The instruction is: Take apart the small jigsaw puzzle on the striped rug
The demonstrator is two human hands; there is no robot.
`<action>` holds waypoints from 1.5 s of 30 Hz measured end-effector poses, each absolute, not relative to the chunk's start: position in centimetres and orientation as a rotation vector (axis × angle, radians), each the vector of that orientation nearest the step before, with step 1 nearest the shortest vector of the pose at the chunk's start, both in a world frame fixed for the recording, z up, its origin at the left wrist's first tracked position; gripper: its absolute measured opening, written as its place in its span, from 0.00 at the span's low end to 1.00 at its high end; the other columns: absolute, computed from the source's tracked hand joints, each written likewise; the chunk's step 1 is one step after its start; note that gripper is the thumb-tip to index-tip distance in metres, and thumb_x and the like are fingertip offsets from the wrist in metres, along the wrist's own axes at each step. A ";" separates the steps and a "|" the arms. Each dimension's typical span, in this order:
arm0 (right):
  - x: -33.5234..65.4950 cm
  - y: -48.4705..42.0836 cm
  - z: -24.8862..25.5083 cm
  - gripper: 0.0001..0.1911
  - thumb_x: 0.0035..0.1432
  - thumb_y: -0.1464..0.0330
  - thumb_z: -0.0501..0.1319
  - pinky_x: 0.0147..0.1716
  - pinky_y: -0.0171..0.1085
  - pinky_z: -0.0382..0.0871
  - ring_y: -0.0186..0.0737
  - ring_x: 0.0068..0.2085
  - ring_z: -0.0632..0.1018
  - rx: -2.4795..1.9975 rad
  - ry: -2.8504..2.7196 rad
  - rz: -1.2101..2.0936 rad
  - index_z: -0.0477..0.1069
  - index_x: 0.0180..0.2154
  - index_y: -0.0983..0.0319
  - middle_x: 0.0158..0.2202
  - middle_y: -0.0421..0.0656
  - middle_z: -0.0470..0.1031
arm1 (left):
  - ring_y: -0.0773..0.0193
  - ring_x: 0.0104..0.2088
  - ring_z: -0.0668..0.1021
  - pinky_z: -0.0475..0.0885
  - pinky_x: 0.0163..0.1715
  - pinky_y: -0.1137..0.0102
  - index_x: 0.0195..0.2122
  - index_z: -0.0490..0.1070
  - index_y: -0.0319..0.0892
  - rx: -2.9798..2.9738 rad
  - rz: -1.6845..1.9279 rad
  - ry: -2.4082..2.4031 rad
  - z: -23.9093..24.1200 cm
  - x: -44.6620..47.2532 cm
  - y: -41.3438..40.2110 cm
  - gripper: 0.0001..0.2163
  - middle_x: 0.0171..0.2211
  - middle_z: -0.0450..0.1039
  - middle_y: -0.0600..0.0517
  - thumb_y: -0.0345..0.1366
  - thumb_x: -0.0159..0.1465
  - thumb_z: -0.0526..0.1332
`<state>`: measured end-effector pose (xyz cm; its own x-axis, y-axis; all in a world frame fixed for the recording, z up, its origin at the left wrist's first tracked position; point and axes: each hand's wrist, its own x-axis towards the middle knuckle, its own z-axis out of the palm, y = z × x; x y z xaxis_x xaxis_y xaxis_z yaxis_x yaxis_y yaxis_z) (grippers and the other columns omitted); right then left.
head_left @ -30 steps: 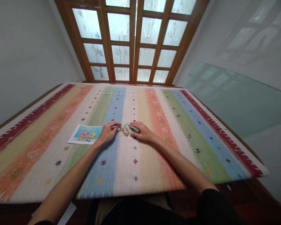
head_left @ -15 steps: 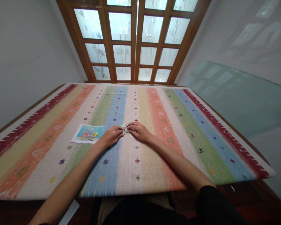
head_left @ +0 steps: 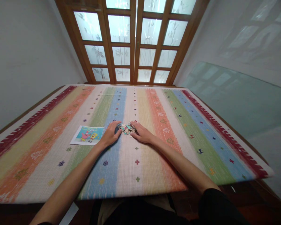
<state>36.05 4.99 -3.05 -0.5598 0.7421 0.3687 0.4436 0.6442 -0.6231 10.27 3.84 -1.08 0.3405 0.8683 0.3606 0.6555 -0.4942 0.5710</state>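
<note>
Since half a second ago the two hands have drawn slightly apart, uncovering more of the small heap of puzzle pieces [head_left: 127,129] between them; the fingers now lie flatter on the cloth.

Going left to right across the middle of the frame: one printed picture card [head_left: 87,135], a flat glossy rectangle showing cartoon figures on a turquoise ground, lies on the left of centre. Just right of it rests the left hand [head_left: 111,134], palm down, fingers spread and loosely curved, its fingertips at the left edge of the heap; it grips nothing that can be seen. The heap itself sits at the centre of the frame, a single loose pile of many small cardboard pieces, pale backs and teal fronts mixed, too small and too many to count. The right hand [head_left: 142,133] lies against the right edge of the heap, open and flat, fingers pointing up and left, cupping the pile's side without clasping any one piece that can be seen.

All of this lies on one woven tablecloth [head_left: 192,137], coarse-textured, with lengthwise stripes of red, orange, green, blue, cream and yellow, dotted with small cross shapes. In the upper middle stands a wooden door [head_left: 135,40] with frosted glass panes.
</note>
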 end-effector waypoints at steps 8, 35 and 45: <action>31.0 6.4 -4.1 0.26 0.66 0.56 0.59 0.68 0.52 0.60 0.47 0.67 0.69 -0.954 -1.387 1.139 0.66 0.62 0.57 0.66 0.52 0.69 | 0.34 0.74 0.47 0.46 0.70 0.40 0.74 0.44 0.36 2.414 0.541 1.313 -1.5 14.5 3.7 0.51 0.74 0.45 0.31 0.60 0.60 0.66; 39.5 6.4 -3.4 0.29 0.70 0.46 0.46 0.59 0.51 0.69 0.48 0.59 0.75 -1.060 -1.406 0.874 0.75 0.52 0.55 0.57 0.47 0.77 | 0.42 0.66 0.68 0.58 0.66 0.44 0.56 0.76 0.44 2.544 0.644 1.338 -1.5 19.4 8.8 0.17 0.63 0.70 0.41 0.44 0.72 0.56; 39.1 6.2 -3.7 0.31 0.68 0.43 0.47 0.58 0.52 0.71 0.49 0.55 0.77 -1.037 -1.369 0.909 0.77 0.48 0.57 0.52 0.49 0.79 | 0.51 0.57 0.74 0.67 0.61 0.53 0.47 0.75 0.43 2.542 0.667 1.372 -0.8 12.4 12.3 0.12 0.52 0.76 0.42 0.37 0.69 0.55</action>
